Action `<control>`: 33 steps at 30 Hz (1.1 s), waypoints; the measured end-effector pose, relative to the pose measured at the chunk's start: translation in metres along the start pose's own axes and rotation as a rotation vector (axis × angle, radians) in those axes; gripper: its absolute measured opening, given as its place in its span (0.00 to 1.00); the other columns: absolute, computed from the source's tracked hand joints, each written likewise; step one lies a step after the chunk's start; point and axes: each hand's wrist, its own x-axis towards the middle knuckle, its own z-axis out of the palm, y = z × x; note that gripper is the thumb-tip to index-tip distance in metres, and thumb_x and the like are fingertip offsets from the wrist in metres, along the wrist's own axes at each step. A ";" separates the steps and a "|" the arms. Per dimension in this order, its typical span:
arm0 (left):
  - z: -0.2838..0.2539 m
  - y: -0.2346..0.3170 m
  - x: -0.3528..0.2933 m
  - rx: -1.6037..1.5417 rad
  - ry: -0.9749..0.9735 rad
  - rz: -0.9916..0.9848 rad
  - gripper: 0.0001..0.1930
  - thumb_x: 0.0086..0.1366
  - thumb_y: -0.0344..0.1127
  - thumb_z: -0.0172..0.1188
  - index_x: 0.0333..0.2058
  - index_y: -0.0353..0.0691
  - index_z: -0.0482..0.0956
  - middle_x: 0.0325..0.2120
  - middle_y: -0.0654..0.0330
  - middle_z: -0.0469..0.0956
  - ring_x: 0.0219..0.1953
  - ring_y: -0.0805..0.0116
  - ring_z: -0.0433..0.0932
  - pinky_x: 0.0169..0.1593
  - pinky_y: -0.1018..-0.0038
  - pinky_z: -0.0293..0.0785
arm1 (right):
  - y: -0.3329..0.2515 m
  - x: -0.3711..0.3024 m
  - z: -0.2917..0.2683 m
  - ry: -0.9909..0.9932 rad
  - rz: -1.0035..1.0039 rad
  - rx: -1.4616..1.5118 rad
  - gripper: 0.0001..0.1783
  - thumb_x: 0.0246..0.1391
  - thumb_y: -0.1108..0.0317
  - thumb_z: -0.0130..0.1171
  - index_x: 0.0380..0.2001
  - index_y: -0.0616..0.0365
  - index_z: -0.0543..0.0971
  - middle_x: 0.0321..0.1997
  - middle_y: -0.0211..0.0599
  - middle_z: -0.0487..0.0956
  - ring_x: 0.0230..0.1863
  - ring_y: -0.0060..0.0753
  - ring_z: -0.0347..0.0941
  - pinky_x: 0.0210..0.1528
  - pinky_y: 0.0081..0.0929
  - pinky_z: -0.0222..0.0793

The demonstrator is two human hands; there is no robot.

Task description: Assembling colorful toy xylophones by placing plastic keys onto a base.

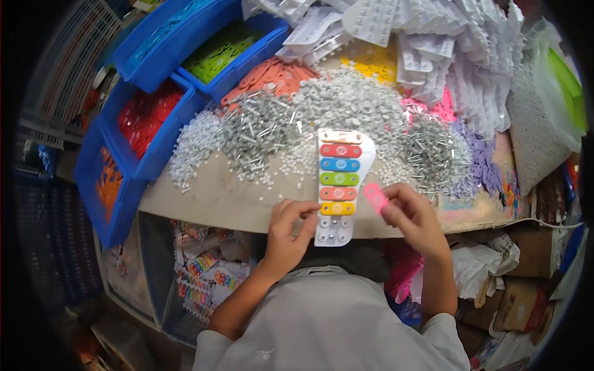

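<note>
A white toy xylophone base (366, 151) lies in front of me, its lower end reaching past the table's front edge. Several coloured bars sit across it, from a pale one at the top to a yellow bar (337, 209) lowest. Below the yellow bar, bare pegs and two shiny metal pins show. My left hand (286, 232) grips the base's left edge near its lower end, fingers bent and thumb below. To the right of the base, my right hand (416, 219) pinches a pink bar (375, 197) between thumb and fingers, apart from the base.
Behind the base spread heaps of small white caps (349, 99) and metal pins (257, 133). Blue bins (139, 164) of coloured bars stand left. White bases (433, 25) are piled at the back right; purple bars (486, 164) lie right. A crate (213, 272) sits under the table.
</note>
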 end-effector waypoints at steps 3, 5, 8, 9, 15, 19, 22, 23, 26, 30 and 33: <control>0.002 0.005 0.000 0.054 0.007 0.010 0.10 0.64 0.29 0.64 0.44 0.38 0.81 0.30 0.59 0.76 0.36 0.62 0.73 0.46 0.67 0.67 | 0.010 -0.005 0.016 -0.101 -0.008 -0.069 0.06 0.65 0.71 0.57 0.42 0.63 0.76 0.29 0.26 0.77 0.31 0.16 0.71 0.33 0.19 0.67; 0.002 0.001 -0.003 0.109 0.015 -0.020 0.17 0.65 0.32 0.64 0.52 0.38 0.77 0.29 0.61 0.75 0.35 0.63 0.72 0.47 0.66 0.65 | 0.010 -0.004 0.026 -0.136 -0.025 -0.214 0.06 0.64 0.73 0.57 0.41 0.65 0.76 0.30 0.32 0.79 0.32 0.22 0.75 0.36 0.24 0.71; 0.003 -0.010 -0.008 0.188 -0.037 -0.030 0.22 0.65 0.35 0.65 0.56 0.38 0.73 0.30 0.63 0.73 0.35 0.65 0.71 0.48 0.66 0.63 | 0.017 -0.001 0.048 -0.088 -0.135 -0.327 0.06 0.63 0.74 0.57 0.41 0.65 0.76 0.32 0.39 0.81 0.31 0.29 0.77 0.37 0.29 0.73; 0.004 -0.012 -0.009 0.185 -0.040 -0.029 0.22 0.65 0.35 0.65 0.56 0.38 0.73 0.30 0.63 0.73 0.35 0.65 0.71 0.48 0.66 0.63 | 0.019 0.000 0.051 -0.083 -0.176 -0.350 0.05 0.64 0.75 0.56 0.42 0.63 0.76 0.32 0.42 0.80 0.30 0.34 0.78 0.36 0.31 0.73; 0.008 -0.010 -0.012 0.294 -0.082 -0.013 0.26 0.62 0.34 0.66 0.58 0.39 0.71 0.29 0.65 0.71 0.37 0.66 0.69 0.51 0.67 0.59 | 0.024 0.004 0.055 -0.048 -0.096 -0.286 0.05 0.63 0.76 0.57 0.36 0.64 0.71 0.29 0.42 0.78 0.28 0.32 0.76 0.33 0.30 0.71; 0.010 -0.009 -0.009 0.286 -0.096 -0.004 0.26 0.61 0.33 0.67 0.58 0.39 0.71 0.29 0.65 0.71 0.37 0.67 0.70 0.51 0.68 0.60 | 0.033 0.004 0.052 0.008 -0.050 -0.259 0.10 0.62 0.73 0.61 0.34 0.63 0.69 0.27 0.40 0.78 0.26 0.29 0.75 0.31 0.27 0.70; 0.014 -0.009 -0.005 0.266 -0.125 0.000 0.26 0.61 0.31 0.67 0.58 0.39 0.71 0.29 0.65 0.71 0.37 0.68 0.70 0.52 0.68 0.60 | 0.034 0.000 0.044 0.137 0.028 -0.437 0.14 0.59 0.68 0.66 0.33 0.62 0.70 0.23 0.36 0.78 0.25 0.25 0.74 0.30 0.26 0.69; 0.015 -0.012 -0.005 0.261 -0.123 -0.009 0.26 0.60 0.30 0.67 0.58 0.39 0.71 0.29 0.66 0.71 0.37 0.69 0.70 0.53 0.68 0.61 | 0.045 0.002 0.042 0.129 0.047 -0.389 0.15 0.58 0.66 0.68 0.32 0.62 0.71 0.22 0.35 0.78 0.24 0.24 0.74 0.29 0.25 0.69; 0.010 -0.023 -0.015 0.238 -0.135 -0.087 0.34 0.56 0.35 0.72 0.60 0.39 0.70 0.31 0.62 0.72 0.39 0.61 0.70 0.52 0.63 0.61 | 0.059 0.002 0.037 0.120 -0.041 -0.328 0.15 0.56 0.64 0.70 0.31 0.61 0.74 0.20 0.36 0.77 0.23 0.24 0.74 0.28 0.26 0.69; 0.004 -0.012 -0.030 0.183 -0.197 -0.090 0.41 0.50 0.39 0.78 0.61 0.38 0.68 0.34 0.60 0.73 0.43 0.58 0.69 0.54 0.62 0.61 | 0.062 -0.015 -0.020 0.682 -0.069 -0.491 0.08 0.63 0.67 0.59 0.37 0.62 0.78 0.26 0.39 0.79 0.28 0.28 0.74 0.33 0.29 0.69; 0.005 -0.009 -0.032 0.401 -0.260 0.014 0.46 0.45 0.39 0.81 0.62 0.38 0.67 0.36 0.58 0.75 0.45 0.56 0.68 0.54 0.60 0.61 | 0.092 -0.025 -0.106 1.111 -0.113 -0.679 0.09 0.65 0.68 0.55 0.39 0.63 0.78 0.34 0.43 0.80 0.34 0.38 0.75 0.38 0.34 0.70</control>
